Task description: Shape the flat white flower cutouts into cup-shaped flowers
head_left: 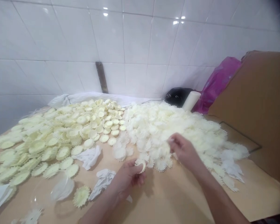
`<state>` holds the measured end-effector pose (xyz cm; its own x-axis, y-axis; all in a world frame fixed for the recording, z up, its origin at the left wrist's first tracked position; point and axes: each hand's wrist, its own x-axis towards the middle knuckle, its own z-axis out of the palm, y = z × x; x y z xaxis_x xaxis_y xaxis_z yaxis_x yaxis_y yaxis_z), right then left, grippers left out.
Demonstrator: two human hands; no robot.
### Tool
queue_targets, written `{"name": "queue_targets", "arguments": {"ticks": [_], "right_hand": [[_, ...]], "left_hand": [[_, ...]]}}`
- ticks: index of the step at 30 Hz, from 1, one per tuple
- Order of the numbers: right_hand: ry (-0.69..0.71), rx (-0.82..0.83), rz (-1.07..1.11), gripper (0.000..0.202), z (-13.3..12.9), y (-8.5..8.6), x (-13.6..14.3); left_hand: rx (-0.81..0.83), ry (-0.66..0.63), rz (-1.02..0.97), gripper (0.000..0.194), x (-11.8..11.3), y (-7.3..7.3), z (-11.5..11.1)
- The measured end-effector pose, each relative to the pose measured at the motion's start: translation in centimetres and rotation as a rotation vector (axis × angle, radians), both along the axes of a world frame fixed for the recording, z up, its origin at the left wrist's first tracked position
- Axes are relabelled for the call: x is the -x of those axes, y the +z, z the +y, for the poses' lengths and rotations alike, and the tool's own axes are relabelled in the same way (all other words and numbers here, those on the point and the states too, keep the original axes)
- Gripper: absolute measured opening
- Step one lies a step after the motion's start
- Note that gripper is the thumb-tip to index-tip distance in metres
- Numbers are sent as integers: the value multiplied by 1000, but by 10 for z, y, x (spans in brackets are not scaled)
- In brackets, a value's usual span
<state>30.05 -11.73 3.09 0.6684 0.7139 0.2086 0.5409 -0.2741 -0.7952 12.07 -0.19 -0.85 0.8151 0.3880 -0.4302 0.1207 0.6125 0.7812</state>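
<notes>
My left hand (128,175) is closed on a small pale-yellow disc with a scalloped edge (142,165), the thumb pressed over it. My right hand (185,154) pinches its fingertips together at the front of a heap of thin white toothed-edge pieces (158,124); what lies between the fingers is too blurred to make out. To the left spreads a pile of thicker cream-yellow scalloped discs (63,152). One larger scalloped disc (81,196) lies apart near my left forearm.
Crumpled white tissues (90,157) and a clear plastic cup-like item (63,188) lie at left on the brown tabletop (168,199). A cardboard box (254,105) stands at right, near a purple bag (220,81), a black bundle (177,95) and a white roll (191,101). A tiled wall rises behind.
</notes>
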Motion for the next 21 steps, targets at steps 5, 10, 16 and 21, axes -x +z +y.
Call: {"name": "queue_targets", "arguments": {"ticks": [5,10,16,21], "right_hand": [[62,20,-174,18,6,-31,21],[-16,-54,25,22,-9,-32,25],[-22,-92,-42,33,-3,-36,35],[36,-160,-106,15,14,-34,43]], "left_hand": [[-158,-53,-61,22,-18,4,1],[-296,-50,-93,33,-36,-15,-7],[-323,-29,-14,40,-37,-29,-12],[-205,54,-96,31,-32,-23,-7]]}}
